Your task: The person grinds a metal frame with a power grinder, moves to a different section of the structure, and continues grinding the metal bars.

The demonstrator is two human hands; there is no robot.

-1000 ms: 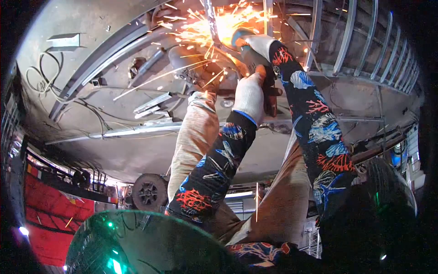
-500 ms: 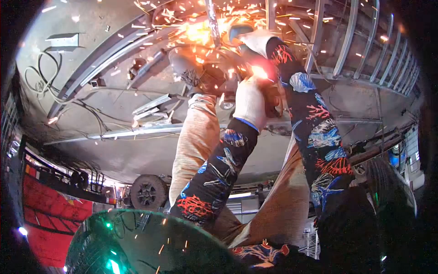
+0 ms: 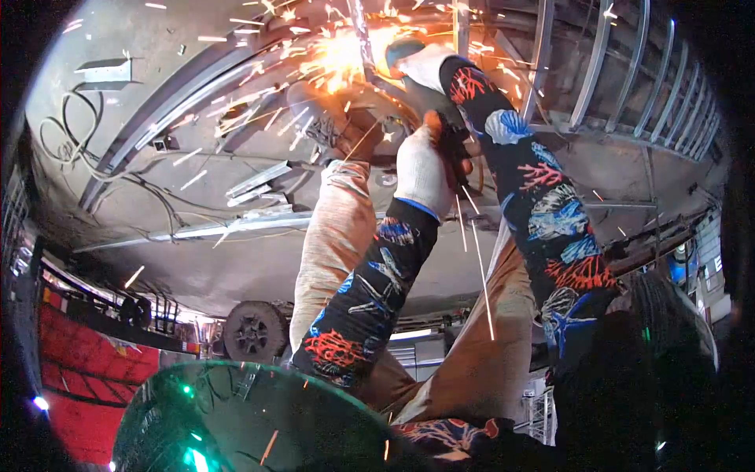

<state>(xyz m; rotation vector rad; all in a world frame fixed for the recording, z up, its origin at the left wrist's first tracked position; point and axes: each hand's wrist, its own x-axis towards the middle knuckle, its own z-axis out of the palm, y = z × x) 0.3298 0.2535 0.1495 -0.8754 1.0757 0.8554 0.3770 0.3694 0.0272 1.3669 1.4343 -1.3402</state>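
Note:
My left hand point(image 3: 425, 167), in a white glove, is closed around the body of a dark angle grinder point(image 3: 450, 138). Farther forward, my right hand point(image 3: 429, 64) wears a white glove with blue-grey fingers. It is curled at the grinder's front end; its fingertips are partly hidden. A bright burst of sparks point(image 3: 346, 57) sprays beside an upright metal bar point(image 3: 360, 30), just left of my right hand. Glare hides the grinder's disc and the contact spot. My boot point(image 3: 318, 118) stands close to the sparks.
Curved metal strips point(image 3: 185, 94) lie on the floor to the left, near a looped cable point(image 3: 75, 130). Short metal offcuts point(image 3: 259, 181) lie behind my boot. A ladder-like metal frame point(image 3: 594, 71) spans the right. A dark green-tinted visor point(image 3: 259, 417) covers the lower view.
The sparks burn brighter around the bar. My right hand has shifted slightly left, and the red glow near my left hand is gone, showing the grinder more clearly.

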